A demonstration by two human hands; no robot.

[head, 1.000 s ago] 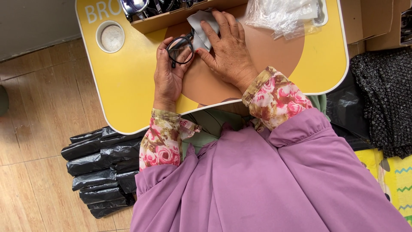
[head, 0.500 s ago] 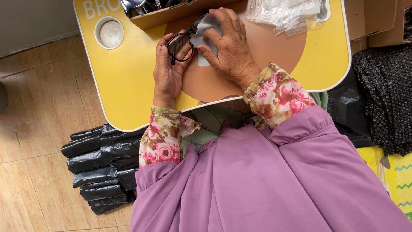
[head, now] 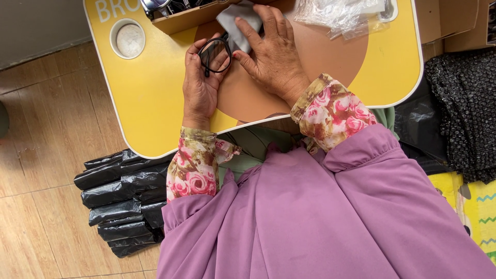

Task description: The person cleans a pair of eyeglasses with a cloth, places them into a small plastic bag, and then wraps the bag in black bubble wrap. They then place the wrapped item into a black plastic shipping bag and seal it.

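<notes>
L hand [head: 199,85] gripping black glasses [head: 215,54], R hand [head: 271,54] pressing grey cloth [head: 238,23] w/ fingers

- Black-rimmed plastic spectacles [head: 215,53]: glossy frame, clear lenses.
- Small grey wiping cloth [head: 235,21]: soft, matt.
- Yellow-and-brown lap table [head: 155,98]: smooth, faintly shiny.
- Crumpled clear plastic wrap [head: 338,14]: glossy.
- Stacked black plastic bags [head: 121,199]: creased, shiny.
- Brown cardboard box [head: 186,20]: matt.

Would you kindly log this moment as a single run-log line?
left hand: holds black-framed plastic eyeglasses | right hand: presses grey cloth on them | surface: yellow lap table
</notes>
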